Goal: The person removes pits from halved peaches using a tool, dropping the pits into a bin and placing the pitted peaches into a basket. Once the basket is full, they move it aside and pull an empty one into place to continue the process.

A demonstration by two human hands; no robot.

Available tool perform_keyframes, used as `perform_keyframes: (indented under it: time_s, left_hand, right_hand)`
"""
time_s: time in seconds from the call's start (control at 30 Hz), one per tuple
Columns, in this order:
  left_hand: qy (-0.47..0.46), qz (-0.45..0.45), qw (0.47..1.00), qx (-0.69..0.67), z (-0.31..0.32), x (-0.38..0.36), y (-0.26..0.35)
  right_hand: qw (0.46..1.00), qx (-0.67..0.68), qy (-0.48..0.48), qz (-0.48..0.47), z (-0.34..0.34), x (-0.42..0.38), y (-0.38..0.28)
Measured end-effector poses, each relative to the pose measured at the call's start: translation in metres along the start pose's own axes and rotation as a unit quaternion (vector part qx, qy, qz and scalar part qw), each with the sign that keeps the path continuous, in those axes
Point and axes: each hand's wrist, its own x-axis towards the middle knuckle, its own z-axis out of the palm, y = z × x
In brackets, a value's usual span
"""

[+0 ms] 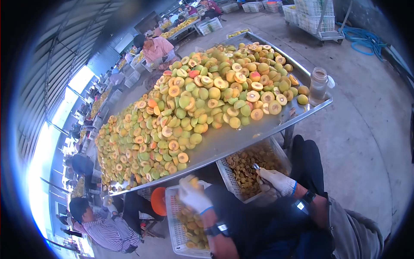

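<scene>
My left hand [193, 196], in a white glove and blurred by motion, is closed around a yellow peach half [194, 182] above a white crate [174, 216] of peach halves. In a white glove too, my right hand [278, 181] grips a small metal tool with a rounded tip [255, 166]; its handle is hidden in the fist. Below that hand sits another white crate [230, 180] full of brown pits. A large heap of peach halves [185, 103], green, yellow and some reddish, covers much of the metal table [228, 146] ahead.
A clear plastic jar [318, 84] stands on the table's right corner. An orange bowl [158, 201] is by the left crate. One person [108, 226] sits at lower left, another [157, 49] across the table. A cart with crates [317, 26] and a blue hose [364, 41] are at back right.
</scene>
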Motion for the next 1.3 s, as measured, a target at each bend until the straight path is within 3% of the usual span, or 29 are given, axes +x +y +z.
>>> perform_keyframes:
  time_s: [0.03,0.07,0.1,0.13,0.2,0.37,0.47,0.5,0.6,0.63,0.7,0.8,0.9,1.13,1.2,1.27,1.3]
  left_hand:
    - [0.058,0.001,0.998,0.012,-0.018,0.026,-0.028]
    - [0.063,0.08,0.959,0.266,-0.042,0.039,-0.036]
    - [0.088,0.158,0.893,0.412,-0.058,0.048,-0.034]
    - [0.124,0.12,0.891,0.419,-0.063,0.053,-0.034]
    - [0.104,0.121,0.909,0.384,-0.057,0.061,-0.028]
    - [-0.134,0.163,0.968,0.137,0.062,0.073,-0.036]
    - [-0.204,0.321,0.892,0.245,0.16,0.068,-0.029]
    - [-0.245,0.327,0.855,0.319,0.187,0.062,-0.015]
    - [-0.298,0.419,0.772,0.373,0.265,0.065,-0.045]
    - [-0.273,0.426,0.769,0.39,0.278,0.059,-0.046]
    - [-0.241,0.431,0.766,0.411,0.299,0.056,-0.04]
    - [-0.295,0.375,0.739,0.476,0.304,0.059,-0.036]
    - [-0.321,0.405,0.719,0.465,0.296,0.053,-0.039]
    - [-0.299,0.428,0.764,0.378,0.281,0.048,-0.061]
    - [-0.304,0.278,0.855,0.315,0.265,0.046,-0.064]
    - [-0.287,0.168,0.938,0.098,0.253,0.058,-0.086]
    - [-0.357,-0.131,0.924,-0.051,0.22,0.05,-0.038]
  right_hand:
    - [1.0,0.018,0.016,0.003,-0.002,0.001,0.001]
    - [0.999,0.036,0.033,0.005,-0.004,0.003,0.001]
    - [0.999,0.039,0.033,0.004,-0.005,0.004,0.0]
    - [0.998,0.035,0.047,0.008,-0.005,0.004,-0.002]
    - [0.998,0.031,0.062,0.012,-0.006,0.008,-0.002]
    - [0.997,0.034,0.061,-0.017,-0.015,0.024,0.019]
    - [0.996,0.045,0.071,-0.029,-0.024,0.028,0.023]
    - [0.995,0.059,0.076,-0.035,-0.024,0.028,0.02]
    - [0.987,0.132,0.083,-0.046,-0.036,0.04,0.037]
    - [0.99,0.095,0.1,-0.027,-0.033,0.035,0.025]
    - [0.989,0.061,0.135,-0.02,-0.023,0.029,0.011]
    - [0.994,0.053,0.096,-0.014,-0.021,0.027,0.006]
    - [0.996,0.048,0.078,0.004,-0.017,0.028,0.001]
    - [0.998,0.01,0.061,-0.016,-0.015,0.021,0.005]
    - [0.995,0.047,0.08,-0.03,-0.02,0.026,0.015]
    - [0.994,0.032,0.085,-0.053,-0.018,0.021,0.014]
    - [0.993,0.018,0.089,-0.075,-0.017,0.017,0.014]
